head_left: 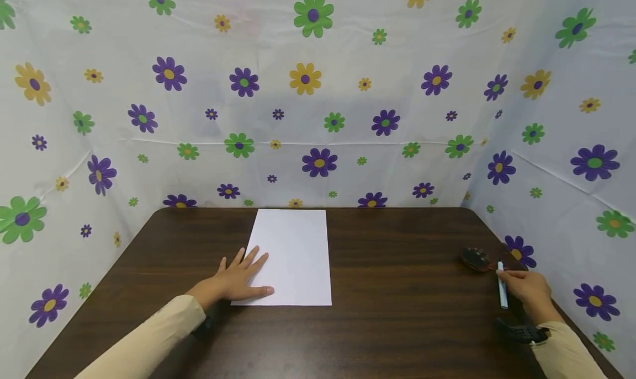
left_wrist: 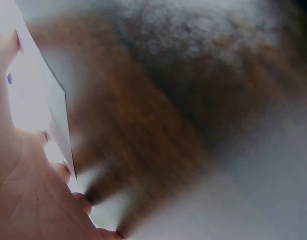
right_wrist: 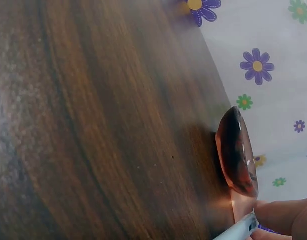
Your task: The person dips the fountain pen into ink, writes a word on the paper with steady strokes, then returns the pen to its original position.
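Observation:
A white sheet of paper (head_left: 298, 257) lies on the dark wooden table. My left hand (head_left: 240, 277) rests over its left edge, fingers spread and thumb reaching along the lower part. In the left wrist view, the palm and fingertips show against the paper (left_wrist: 31, 105). Far to the right, my right hand (head_left: 531, 291) pinches a slim pale-blue marker (head_left: 503, 293) near its dark-tipped upper end. Just beyond the fingers is a glossy, dark reddish-brown, spoon-like thing (head_left: 475, 259) with a rounded bowl; the right wrist view shows its bowl (right_wrist: 236, 152) close by the marker (right_wrist: 238, 231).
The wooden table (head_left: 397, 268) stretches between the two hands. A white curtain (head_left: 278, 48) with purple, green and yellow flowers hangs behind it and along both sides, close to the right hand. A black band (head_left: 521, 332) circles the right wrist.

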Motion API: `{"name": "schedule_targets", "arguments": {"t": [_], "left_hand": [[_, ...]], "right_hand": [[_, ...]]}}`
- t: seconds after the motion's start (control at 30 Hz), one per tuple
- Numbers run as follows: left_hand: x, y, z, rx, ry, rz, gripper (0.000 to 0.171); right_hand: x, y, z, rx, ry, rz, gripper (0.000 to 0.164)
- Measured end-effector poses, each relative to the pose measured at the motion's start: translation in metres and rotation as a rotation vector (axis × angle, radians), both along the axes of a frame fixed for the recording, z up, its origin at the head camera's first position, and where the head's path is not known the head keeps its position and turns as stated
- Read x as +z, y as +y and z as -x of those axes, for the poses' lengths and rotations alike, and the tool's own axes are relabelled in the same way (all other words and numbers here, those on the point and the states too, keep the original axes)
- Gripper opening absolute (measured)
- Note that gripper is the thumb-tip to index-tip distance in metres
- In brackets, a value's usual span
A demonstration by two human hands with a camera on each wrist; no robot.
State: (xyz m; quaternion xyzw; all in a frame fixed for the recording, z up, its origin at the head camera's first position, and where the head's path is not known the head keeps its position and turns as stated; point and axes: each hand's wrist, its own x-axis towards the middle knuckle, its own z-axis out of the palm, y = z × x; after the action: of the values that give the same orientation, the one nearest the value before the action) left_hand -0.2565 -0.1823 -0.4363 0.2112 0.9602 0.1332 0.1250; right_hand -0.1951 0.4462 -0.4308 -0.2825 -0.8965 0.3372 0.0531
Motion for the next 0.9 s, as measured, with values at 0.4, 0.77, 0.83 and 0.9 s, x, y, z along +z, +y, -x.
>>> {"name": "schedule_targets", "arguments": {"t": [0.4, 0.77, 0.83, 0.9], "left_hand": [[-0.0003, 0.0007, -0.0001, 0.009, -0.009, 0.008, 0.095], [0.0020, 0.0013, -0.0026, 0.008, -0.008, -0.005, 0.094], [0.0029, 0.0016, -0.0029, 0.008, -0.012, -0.005, 0.094], [0.0038, 0.0019, -0.0031, 0.008, -0.015, -0.003, 0.094]], "right_hand": [[0.0018, -0.0013, 0.0007, -0.003, 0.044, 0.024, 0.057], [0.0027, -0.0008, 0.0028, -0.036, 0.078, 0.092, 0.066], [0.0029, -0.0013, 0.0044, -0.031, 0.089, 0.101, 0.066], [0.0030, -0.0019, 0.0058, -0.016, 0.105, 0.111, 0.065]]}}
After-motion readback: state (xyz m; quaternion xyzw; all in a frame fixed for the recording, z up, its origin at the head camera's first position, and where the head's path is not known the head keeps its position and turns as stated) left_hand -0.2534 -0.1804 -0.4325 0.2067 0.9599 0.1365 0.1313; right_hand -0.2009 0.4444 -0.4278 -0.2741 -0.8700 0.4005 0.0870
